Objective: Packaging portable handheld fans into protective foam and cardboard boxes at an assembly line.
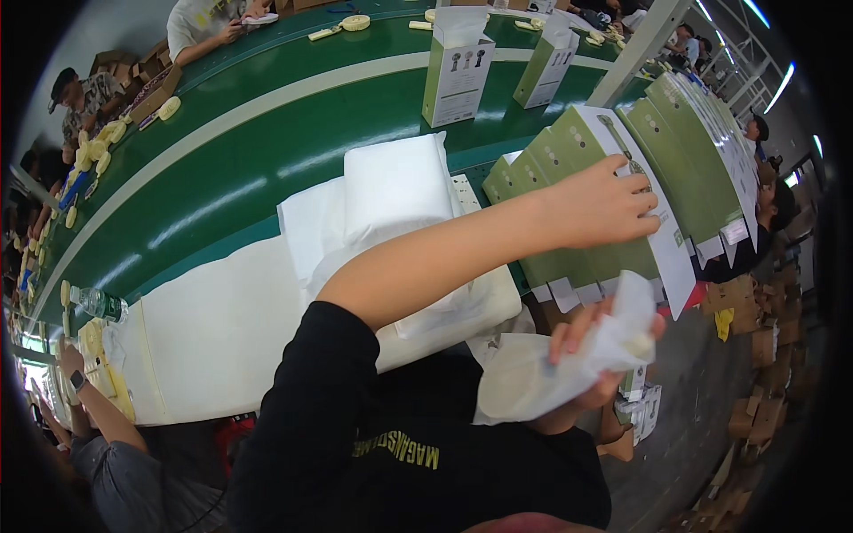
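Observation:
My left hand reaches across to the right, its fingers curled over a green and white carton. This carton stands in a row of similar cartons, with loose flaps along their lower ends. Closer to my body, my right hand is closed round a bagged handheld fan. The fan's pale round head shows through the translucent white wrapping, while its handle end points up and right. Part of the right hand is hidden behind the wrapping.
A stack of white wrapping sheets lies beside my left forearm. Beyond it runs a green conveyor with two upright open cartons. A metal post rises at the far right. Other people sit along the belt; brown boxes crowd the right.

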### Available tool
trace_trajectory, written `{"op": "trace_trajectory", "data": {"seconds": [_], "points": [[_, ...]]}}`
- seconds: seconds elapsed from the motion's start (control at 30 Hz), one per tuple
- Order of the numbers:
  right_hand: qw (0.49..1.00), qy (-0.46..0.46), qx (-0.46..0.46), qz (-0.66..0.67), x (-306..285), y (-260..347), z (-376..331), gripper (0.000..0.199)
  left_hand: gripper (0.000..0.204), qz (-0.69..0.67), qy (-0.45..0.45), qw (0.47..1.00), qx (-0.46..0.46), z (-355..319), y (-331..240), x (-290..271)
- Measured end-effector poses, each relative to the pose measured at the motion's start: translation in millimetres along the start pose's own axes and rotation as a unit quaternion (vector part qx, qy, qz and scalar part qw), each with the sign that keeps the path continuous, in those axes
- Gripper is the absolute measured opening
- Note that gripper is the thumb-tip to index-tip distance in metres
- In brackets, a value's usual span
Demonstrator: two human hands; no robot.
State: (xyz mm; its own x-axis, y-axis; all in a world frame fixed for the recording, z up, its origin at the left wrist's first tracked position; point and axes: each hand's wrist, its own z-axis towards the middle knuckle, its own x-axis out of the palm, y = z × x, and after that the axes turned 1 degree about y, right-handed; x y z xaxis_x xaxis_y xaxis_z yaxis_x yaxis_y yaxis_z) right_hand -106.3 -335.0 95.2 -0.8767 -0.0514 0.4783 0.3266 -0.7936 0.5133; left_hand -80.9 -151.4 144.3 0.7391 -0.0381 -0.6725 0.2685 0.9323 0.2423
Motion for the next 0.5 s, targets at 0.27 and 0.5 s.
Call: {"op": "trace_trajectory", "data": {"seconds": [0.27,0.5], "points": [[0.97,0.09,-0.028,0.222,-32.0,105.0,50.3,0.036,0.057,0.047,-0.104,0.977,-0.181,-92.4,-9.6,-124.8],[0.727,0.017,-0.255,-0.637,30.4,-57.6,127.6,0.058,0.058,-0.187,-0.132,0.875,-0.426,-164.8,15.9,-161.8]]}}
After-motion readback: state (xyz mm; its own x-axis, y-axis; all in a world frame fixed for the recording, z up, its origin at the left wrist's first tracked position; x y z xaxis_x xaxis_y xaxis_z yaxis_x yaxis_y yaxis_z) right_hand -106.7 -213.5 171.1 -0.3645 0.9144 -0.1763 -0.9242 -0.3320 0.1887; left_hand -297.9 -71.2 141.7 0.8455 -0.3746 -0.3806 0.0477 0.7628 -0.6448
